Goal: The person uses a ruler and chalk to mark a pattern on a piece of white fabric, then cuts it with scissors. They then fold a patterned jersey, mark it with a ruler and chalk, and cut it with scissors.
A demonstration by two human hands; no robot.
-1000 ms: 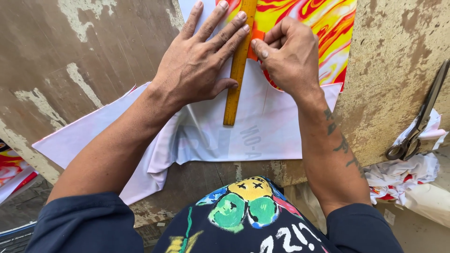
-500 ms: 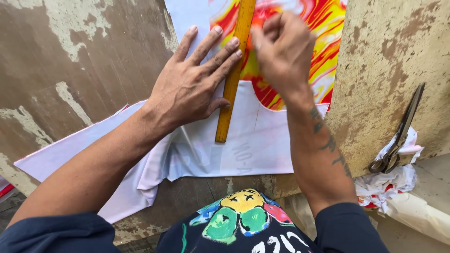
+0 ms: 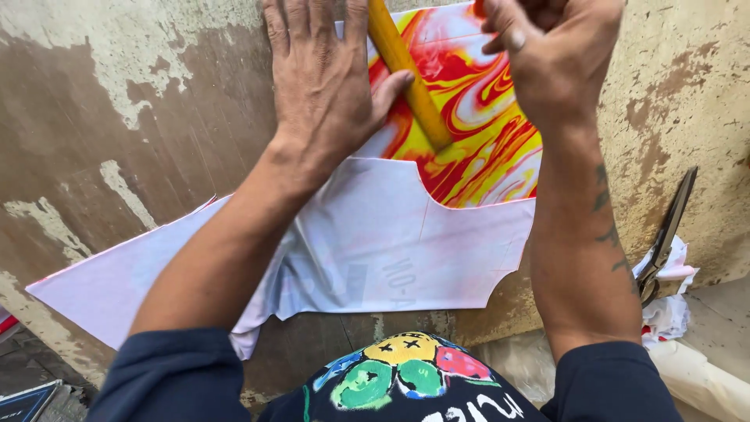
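Pressing down flat, the person's left hand (image 3: pixel 324 82) spreads its fingers wide across a sheet of fabric on a worn, stained work table (image 3: pixel 117 148). Its thumb rests against a long yellow wooden ruler (image 3: pixel 408 74), which runs diagonally from the top of the frame down and to the right. Under the ruler lies a fabric piece printed with red, orange and yellow swirls (image 3: pixel 484 133). Just below the ruler's lower end, a pale white pattern piece (image 3: pixel 391 250) overlaps the swirled fabric and stretches away to the left of the ruler.

On the other side of the ruler, the right hand (image 3: pixel 551 59) is curled closed, fingertips pinched together near the ruler's upper part. It appears to grip a small marking tool, but the tool itself is too hidden to make out. A pair of dark scissors (image 3: pixel 664 234) lies well to the right of the ruler, on crumpled scraps (image 3: pixel 668 301) at the table's edge.

Judging by the pose, the step in hand is ruling a line along the ruler's edge. The next move would call for the left hand's firm pressure, so the ruler does not slip.
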